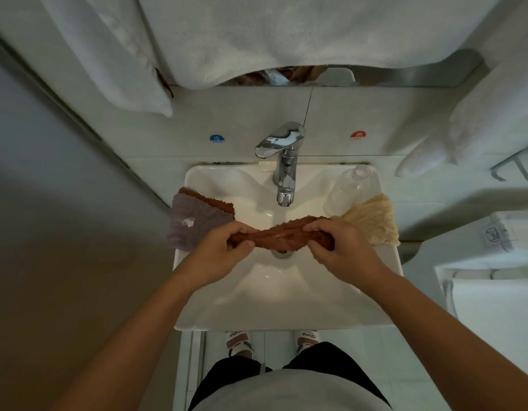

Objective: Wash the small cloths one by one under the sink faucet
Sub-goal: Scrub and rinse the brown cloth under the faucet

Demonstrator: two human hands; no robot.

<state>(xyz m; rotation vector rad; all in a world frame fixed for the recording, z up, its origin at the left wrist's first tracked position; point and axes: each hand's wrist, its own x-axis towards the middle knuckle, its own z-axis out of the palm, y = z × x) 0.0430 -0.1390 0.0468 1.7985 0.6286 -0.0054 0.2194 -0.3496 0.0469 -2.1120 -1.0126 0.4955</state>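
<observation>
Rust-brown cloth [282, 235] is held stretched and twisted over the basin of the white sink [286, 304], directly above the drain and in front of the chrome faucet [283, 161]. Left hand [218, 256] grips its left end with fingers curled round the fabric; right hand [339, 247] grips the right end likewise. No water stream can be made out at the spout, though the view is dim. On the left rim lies a grey-purple cloth [191, 226] atop another brown cloth [209, 200], only its edge showing. On the right rim rests a cream cloth [375, 221], with a clear plastic bottle [351, 188] lying just beside it. White towels [256, 40] hang above the wall tiles.
</observation>
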